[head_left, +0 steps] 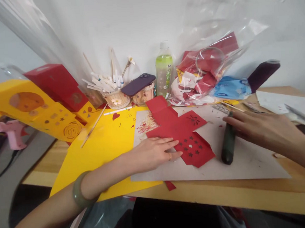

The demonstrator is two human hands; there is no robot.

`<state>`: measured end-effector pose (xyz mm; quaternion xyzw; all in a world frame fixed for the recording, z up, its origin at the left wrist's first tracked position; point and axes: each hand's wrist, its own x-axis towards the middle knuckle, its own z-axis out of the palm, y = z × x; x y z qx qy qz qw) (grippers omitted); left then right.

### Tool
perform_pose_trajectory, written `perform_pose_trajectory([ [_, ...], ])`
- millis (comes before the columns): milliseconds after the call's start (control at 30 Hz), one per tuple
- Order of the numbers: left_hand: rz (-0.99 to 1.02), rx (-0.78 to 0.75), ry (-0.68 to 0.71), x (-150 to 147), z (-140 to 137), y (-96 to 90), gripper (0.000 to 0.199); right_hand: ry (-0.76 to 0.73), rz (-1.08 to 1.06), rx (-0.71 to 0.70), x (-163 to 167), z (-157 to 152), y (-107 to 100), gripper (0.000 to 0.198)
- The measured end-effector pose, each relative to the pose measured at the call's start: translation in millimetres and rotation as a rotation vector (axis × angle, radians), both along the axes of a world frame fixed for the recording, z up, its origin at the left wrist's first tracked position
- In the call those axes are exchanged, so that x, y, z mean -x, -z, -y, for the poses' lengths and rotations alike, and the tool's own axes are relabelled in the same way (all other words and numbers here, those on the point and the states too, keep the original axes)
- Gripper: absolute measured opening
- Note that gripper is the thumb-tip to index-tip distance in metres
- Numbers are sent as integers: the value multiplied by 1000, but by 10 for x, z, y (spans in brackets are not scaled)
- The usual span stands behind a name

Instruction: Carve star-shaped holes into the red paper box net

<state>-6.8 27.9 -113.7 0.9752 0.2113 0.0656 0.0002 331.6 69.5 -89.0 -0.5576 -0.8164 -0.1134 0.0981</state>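
Observation:
A red cardstock cutout, shaped like an unfolded box with star and flower-like cutouts, lies flat on a pale sheet. My left hand rests on its lower left part, fingers stretched out and spread. To the right, my right hand has its fingers over the upper end of a dark green, thick-handled tool. The tool's kind is unclear, and part of it is hidden under the fingers. Red and yellow crumbs lie at the cutout's left edge.
Yellow card covers the left side. Yellow and red boxes and a pink glue gun are further left. Behind stand a marker basket, phone, bottle and scrap bag. Scissors lie right.

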Motion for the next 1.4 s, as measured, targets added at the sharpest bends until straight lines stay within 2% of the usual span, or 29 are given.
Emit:
perform_pose_trajectory([
  [67,10,-51,-8,-29,70,15,37,25,14,-4,-67,52,-21,24],
  [133,11,-103,-38,-91,174,26,36,131,-63,-69,-50,144,-78,25],
  [200,7,-163,-87,-177,300,36,35,272,-308,-116,64,249,-160,13],
  [233,-1,-188,-115,-223,362,42,37,280,-503,-84,147,297,-203,8],
  [267,-5,-207,-146,-270,418,49,38,239,-788,-94,239,338,-241,5],
  [333,15,-235,-193,-358,499,63,37,140,-1176,39,421,398,-295,7],
  [400,19,-261,-258,-432,525,79,37,76,-1294,110,575,433,-307,11],
  [500,-3,-263,-387,-503,475,97,41,63,-1131,186,754,449,-256,17],
  [600,105,-119,-503,-514,373,85,44,16,-995,362,915,396,-165,30],
  [667,162,-38,-522,-488,307,51,43,-11,-965,446,1016,308,-101,37],
  [733,117,-63,-480,-436,249,9,39,-69,-945,454,1099,188,-42,34],
  [833,16,-183,-413,-325,170,-28,35,-218,-871,411,1178,14,33,22],
  [933,32,-269,-352,-206,83,-1,26,-326,-798,455,1214,-78,80,17],
  [1000,85,-303,-308,-145,18,45,15,-344,-780,511,1230,-92,92,14],
  [1100,169,-252,-304,-87,-77,121,10,-296,-776,548,1257,-90,98,13],
  [1200,204,-185,-287,-50,-148,158,10,-318,-765,558,1281,-105,124,7],
  [1400,237,-189,-229,-11,-211,118,13,-384,-715,436,1259,-115,263,12],
])
